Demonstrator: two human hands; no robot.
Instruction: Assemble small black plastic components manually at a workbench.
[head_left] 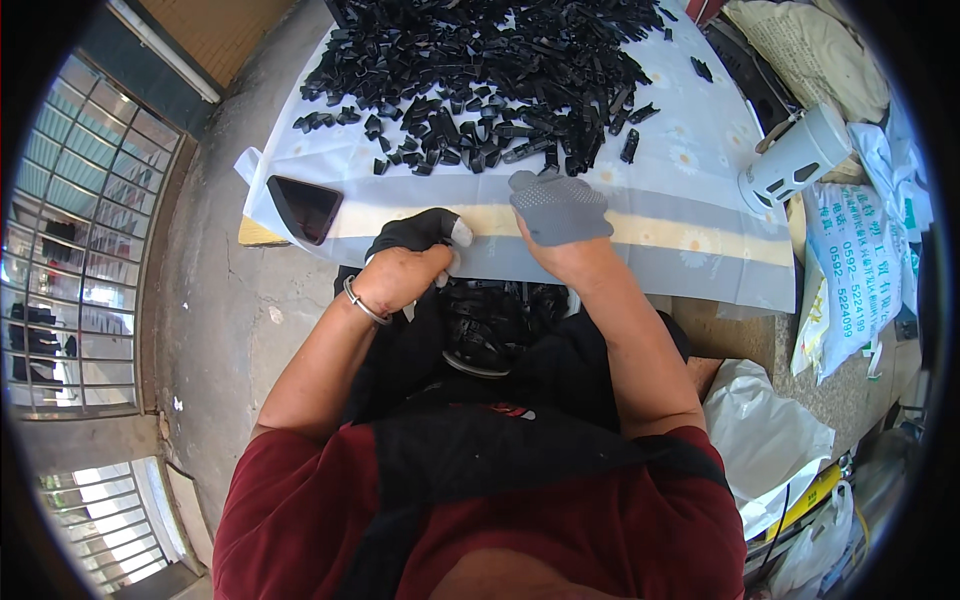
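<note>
- Black pieces, small and angular, lie heaped across the far part of your table, looser ones straying toward you on the flower-patterned cloth.
- Your left hand, in a black covering with whitish tips, is held at the table's near edge, its fingers curled in toward the thumb; whether they pinch anything, you cannot tell from this angle.
- Your right hand, under a grey covering with pale dots, is raised over the near edge, apart from the left and just short of the heap. That covering hides the fingers, so you cannot tell if they are spread, pressed together or pinching.
- More dark, glossy pieces sit below the table edge, between your legs; what holds them is hard to make out.
- 1 dark phone rests on the cloth to your left, while 1 white bottle with dark cut-outs is near the right-hand edge.
- 1 silvery bracelet rings your left wrist; you wear a dark red shirt under a black apron.
- Beside you on the right are 1 white plastic bag and 1 printed sack; to your left, 1 barred window.
</note>
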